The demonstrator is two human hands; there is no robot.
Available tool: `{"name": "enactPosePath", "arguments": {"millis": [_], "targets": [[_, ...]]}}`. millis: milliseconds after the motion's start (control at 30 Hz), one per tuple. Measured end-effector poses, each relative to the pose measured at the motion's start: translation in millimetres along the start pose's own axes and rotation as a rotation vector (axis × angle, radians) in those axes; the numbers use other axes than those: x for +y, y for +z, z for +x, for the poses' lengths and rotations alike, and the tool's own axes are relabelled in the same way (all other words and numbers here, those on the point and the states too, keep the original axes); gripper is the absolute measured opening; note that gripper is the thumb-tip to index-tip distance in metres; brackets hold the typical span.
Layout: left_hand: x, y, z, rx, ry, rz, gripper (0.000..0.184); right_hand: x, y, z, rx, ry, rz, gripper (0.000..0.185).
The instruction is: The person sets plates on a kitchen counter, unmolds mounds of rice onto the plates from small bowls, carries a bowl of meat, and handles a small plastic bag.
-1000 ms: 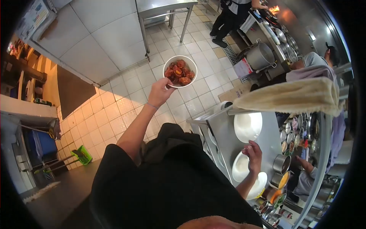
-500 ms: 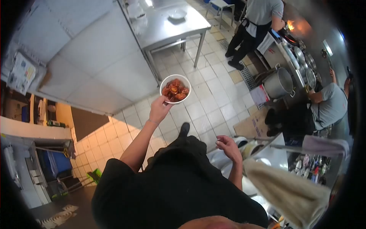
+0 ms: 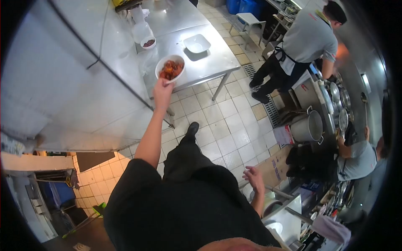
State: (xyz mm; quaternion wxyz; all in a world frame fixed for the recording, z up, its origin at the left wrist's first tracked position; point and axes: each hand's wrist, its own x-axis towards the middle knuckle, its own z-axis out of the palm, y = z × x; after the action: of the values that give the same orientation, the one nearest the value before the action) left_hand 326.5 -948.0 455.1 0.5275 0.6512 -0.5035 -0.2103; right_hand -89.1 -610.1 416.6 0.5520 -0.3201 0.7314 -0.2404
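My left hand (image 3: 162, 93) grips the near rim of a round white bowl (image 3: 180, 77), held out in front at arm's length. Reddish-brown pieces of food (image 3: 171, 69) fill it; their exact kind is unclear. From this view the bowl overlaps the near edge of the steel table (image 3: 184, 23). On that table are a white squarish bowl (image 3: 197, 43) and a small white bowl with dark red bits (image 3: 148, 42). My right hand (image 3: 254, 179) hangs at my right side, holding nothing, its fingers loosely bent and apart. A cart-like metal stand is close beside it.
Two co-workers in grey shirts (image 3: 307, 39) (image 3: 358, 161) stand along the cooking line on the right. Near them are a large pot (image 3: 307, 127) and several pans. A white stool (image 3: 250, 20) stands beyond the table. A pale wall panel (image 3: 96, 79) runs along my left.
I have stepped forward, and the table is nearer. My left hand has carried the bowl forward and left toward it. The right hand still hangs at my side.
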Motion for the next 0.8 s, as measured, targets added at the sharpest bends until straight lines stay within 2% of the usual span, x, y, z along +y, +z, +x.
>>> {"name": "enactPosePath", "arguments": {"millis": [67,133,167,267,400,500,567,600,633,667,700,800], "targets": [[-20,38,68,0.049,0.015,-0.051,0.021,19,15,26,0.065,0.089,0.058,0.034],[-33,73,136,0.061,-0.039,-0.072,0.022,2,29,44,0.163,0.158,0.104,0.034],[-42,87,163,0.068,-0.069,-0.077,0.022,-3,34,51,0.113,0.174,0.077,0.034],[-73,129,248,0.102,-0.057,-0.008,0.025,30,61,87,0.193,0.24,-0.298,0.037],[-99,172,333,0.107,-0.025,0.091,0.026,-13,79,155,0.166,0.311,-0.305,0.037],[-115,195,388,0.038,-0.098,0.141,0.023,-50,83,190,0.147,0.32,-0.291,0.037],[-165,222,434,0.023,0.081,0.259,0.02,-65,77,201,0.132,0.282,-0.3,0.037],[-159,227,448,0.015,0.048,0.322,0.029,-72,71,204,0.12,0.263,-0.31,0.037],[-175,224,458,-0.126,0.113,0.431,0.044,-81,64,202,0.099,0.256,-0.311,0.037],[-161,219,461,-0.08,0.161,0.259,0.052,-91,58,204,0.086,0.261,-0.307,0.038],[-132,202,459,-0.143,0.011,0.226,0.055,-102,53,211,0.071,0.261,-0.304,0.038],[-87,140,418,-0.138,-0.081,0.29,0.047,-147,49,244,0.036,0.277,-0.258,0.038]]}}
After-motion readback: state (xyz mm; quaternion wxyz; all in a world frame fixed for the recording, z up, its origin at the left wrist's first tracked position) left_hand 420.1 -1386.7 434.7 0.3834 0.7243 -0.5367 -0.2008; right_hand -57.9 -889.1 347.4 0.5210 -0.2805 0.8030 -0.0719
